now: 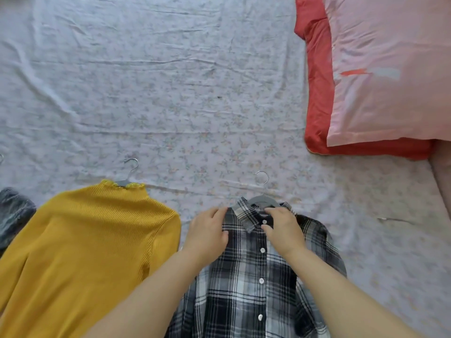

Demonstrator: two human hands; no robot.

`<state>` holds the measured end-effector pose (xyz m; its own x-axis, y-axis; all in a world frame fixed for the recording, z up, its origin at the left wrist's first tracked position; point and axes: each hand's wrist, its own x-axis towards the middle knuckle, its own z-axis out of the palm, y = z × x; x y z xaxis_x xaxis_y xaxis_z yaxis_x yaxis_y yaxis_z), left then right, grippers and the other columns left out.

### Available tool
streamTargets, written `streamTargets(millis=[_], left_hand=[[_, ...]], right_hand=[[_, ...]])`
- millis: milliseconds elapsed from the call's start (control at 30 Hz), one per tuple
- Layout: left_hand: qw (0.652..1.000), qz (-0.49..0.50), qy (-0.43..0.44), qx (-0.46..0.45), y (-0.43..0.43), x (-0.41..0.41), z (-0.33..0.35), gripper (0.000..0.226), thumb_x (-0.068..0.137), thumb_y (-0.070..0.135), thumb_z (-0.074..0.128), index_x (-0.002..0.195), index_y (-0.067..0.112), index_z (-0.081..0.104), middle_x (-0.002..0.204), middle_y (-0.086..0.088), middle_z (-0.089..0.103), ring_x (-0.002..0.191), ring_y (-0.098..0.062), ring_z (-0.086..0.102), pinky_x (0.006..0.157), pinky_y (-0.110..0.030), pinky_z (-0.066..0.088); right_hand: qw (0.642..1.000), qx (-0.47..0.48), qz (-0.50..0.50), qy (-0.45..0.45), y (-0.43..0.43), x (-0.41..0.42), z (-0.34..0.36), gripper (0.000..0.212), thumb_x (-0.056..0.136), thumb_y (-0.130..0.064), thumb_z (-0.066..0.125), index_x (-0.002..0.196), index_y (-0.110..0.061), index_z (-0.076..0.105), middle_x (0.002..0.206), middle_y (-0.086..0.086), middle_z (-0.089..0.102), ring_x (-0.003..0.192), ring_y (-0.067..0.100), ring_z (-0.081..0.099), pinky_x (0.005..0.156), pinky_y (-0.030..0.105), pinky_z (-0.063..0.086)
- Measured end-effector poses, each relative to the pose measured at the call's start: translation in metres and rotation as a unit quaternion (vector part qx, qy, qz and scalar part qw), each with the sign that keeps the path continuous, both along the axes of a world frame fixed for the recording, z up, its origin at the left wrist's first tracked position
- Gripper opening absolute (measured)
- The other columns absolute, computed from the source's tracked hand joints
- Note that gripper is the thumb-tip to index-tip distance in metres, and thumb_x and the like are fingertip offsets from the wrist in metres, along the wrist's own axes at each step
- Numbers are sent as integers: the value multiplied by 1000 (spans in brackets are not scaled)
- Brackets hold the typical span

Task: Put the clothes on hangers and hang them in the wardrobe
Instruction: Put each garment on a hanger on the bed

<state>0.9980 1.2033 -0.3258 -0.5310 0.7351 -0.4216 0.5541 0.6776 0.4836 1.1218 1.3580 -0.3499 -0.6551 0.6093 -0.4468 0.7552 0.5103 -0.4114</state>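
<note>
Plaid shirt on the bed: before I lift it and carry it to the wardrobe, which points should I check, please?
1. Hanger inside the plaid shirt: ok. The grey hanger shows at the collar, and its hook is free on the bed sheet.
2. Top button fastened: cannot tell. The right hand pinches the collar around it.
3. Lower buttons: ok. The front looks closed.
4. Grip on the hook: not ok. The left hand is at the collar too.
5. Yellow sweater ready: ok. A second hanger sticks out of its neck.
6. Path to the wardrobe: cannot tell, as it is not in view.
</note>
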Motion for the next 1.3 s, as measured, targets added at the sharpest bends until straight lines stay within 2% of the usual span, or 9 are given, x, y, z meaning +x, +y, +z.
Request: streamTargets(millis=[167,367,633,833,1000,1100,1300], left_hand=[[999,-5,21,-30,-14,3,10,57,92,25,47,145,21,25,143,3,36,130,-19,33,107,-36,28],[999,6,42,-21,-39,4,57,53,93,25,45,143,21,28,142,5,37,129,-17,34,107,-36,24],[994,49,98,-31,-117,-2,132,53,93,31,45,143,21,28,140,4,40,129,-17,34,105,-34,26],[981,123,135,-63,-219,-15,169,54,94,33,44,143,20,26,139,1,40,128,-20,36,104,-36,27],[965,197,143,-93,-325,-27,181,57,95,34,42,145,20,20,146,-1,31,133,-20,28,108,-37,21],[957,232,142,-103,-394,-38,183,58,94,36,43,145,20,21,145,-2,31,133,-22,28,109,-38,20],[946,264,149,-119,-545,-63,185,56,90,37,46,140,19,27,136,-3,40,126,-24,36,102,-38,27]], right_hand=[[1000,-25,18,-1,-30,18,12,45,94,-25,52,136,-18,41,140,0,41,131,17,33,107,32,33],[999,-28,43,17,-56,16,63,45,94,-25,52,137,-19,41,141,-2,40,136,16,27,109,33,31],[988,-12,148,44,-112,-11,136,46,94,-27,53,137,-19,40,138,-2,42,130,16,34,105,30,34],[964,0,255,71,-193,-52,168,43,94,-27,51,135,-21,40,136,-3,43,127,15,36,102,26,34],[941,7,334,64,-286,-92,185,45,95,-30,51,137,-23,38,139,-5,40,128,16,37,101,30,39],[929,4,363,67,-351,-116,191,46,95,-31,50,138,-25,37,140,-4,38,131,18,33,101,32,40],[916,34,396,56,-489,-160,191,49,94,-30,51,140,-24,34,141,-3,38,129,18,35,102,29,36]])
